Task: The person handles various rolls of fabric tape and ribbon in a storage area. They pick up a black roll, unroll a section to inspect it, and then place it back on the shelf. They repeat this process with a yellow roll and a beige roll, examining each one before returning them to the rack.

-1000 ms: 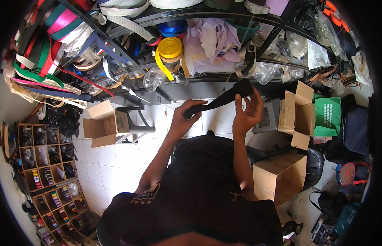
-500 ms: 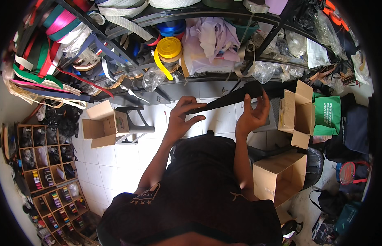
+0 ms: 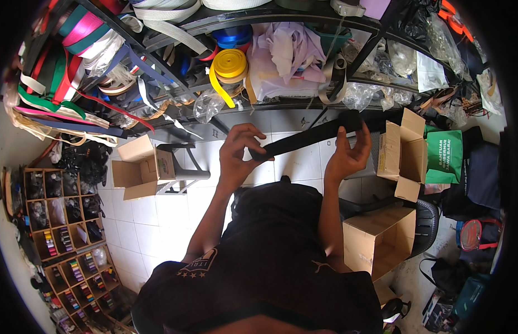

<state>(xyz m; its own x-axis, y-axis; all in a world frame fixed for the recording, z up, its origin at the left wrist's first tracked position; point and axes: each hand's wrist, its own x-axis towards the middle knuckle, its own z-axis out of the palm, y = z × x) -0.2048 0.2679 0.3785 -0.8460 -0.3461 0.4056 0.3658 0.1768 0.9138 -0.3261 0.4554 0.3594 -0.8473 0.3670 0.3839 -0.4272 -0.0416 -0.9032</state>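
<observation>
A black webbing strap [image 3: 306,139] stretches between my two hands, sloping up toward the right. Its left end is pinched between the thumb and fingers of my left hand [image 3: 237,156]. My right hand [image 3: 348,156] grips the other end, where the strap looks bunched or rolled into a thicker black bundle [image 3: 349,120]. The strap hangs in the air over the tiled floor, in front of the shelf rack. Part of the bundle is hidden behind my right fingers.
Ahead, a black metal rack [image 3: 237,119] holds ribbon rolls, including a yellow roll [image 3: 230,64], and lilac cloth [image 3: 289,61]. An open carton [image 3: 139,170] sits on a stool at left; more cartons [image 3: 376,236] stand at right. A wooden cubby shelf [image 3: 64,220] lines the left wall.
My hands have moved slightly apart. The strap between them now lies broader side toward view and straighter; my left hand has shifted left and its fingers have curled further over the strap's end.
</observation>
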